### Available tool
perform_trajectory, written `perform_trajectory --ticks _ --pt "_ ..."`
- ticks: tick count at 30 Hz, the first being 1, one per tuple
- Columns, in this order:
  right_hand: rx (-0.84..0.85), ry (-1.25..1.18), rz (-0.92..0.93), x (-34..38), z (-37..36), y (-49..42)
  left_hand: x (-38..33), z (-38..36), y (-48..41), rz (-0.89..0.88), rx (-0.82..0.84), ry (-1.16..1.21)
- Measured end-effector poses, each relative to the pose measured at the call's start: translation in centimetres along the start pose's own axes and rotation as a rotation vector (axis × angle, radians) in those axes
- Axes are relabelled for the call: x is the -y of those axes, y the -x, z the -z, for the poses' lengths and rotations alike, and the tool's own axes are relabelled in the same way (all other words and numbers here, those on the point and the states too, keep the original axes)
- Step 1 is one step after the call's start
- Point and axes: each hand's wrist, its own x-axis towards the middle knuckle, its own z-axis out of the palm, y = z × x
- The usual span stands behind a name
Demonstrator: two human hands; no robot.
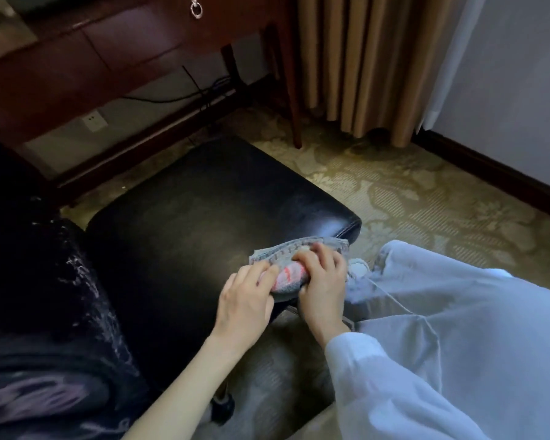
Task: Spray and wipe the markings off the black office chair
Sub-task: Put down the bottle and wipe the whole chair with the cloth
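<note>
On chair [204, 217], L hand [245, 292], R hand [323, 281] grip cloth [291, 274].

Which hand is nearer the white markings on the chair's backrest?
Left. The left hand holds the end of the cloth toward the markings; the right hand grips its far end, near the corner of the seat.

Bunched grey-pink cloth [277, 254] on glossy black chair seat [204, 211]
</note>
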Motion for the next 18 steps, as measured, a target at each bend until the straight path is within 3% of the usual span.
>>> perform_trajectory --ticks 5,12,18 --pt "0.124 0.04 0.124 4.7 -1.9 7.0 2.7 3.1 8.7 0.072 0.018 -0.053" --pt "0.328 0.136 0.437 7.0 -2.9 12.7 3.3 5.1 17.0 0.206 0.069 -0.195" --pt "0.37 0.16 0.336 5.5 -2.2 15.3 2.4 2.9 18.5 0.142 0.022 -0.207"
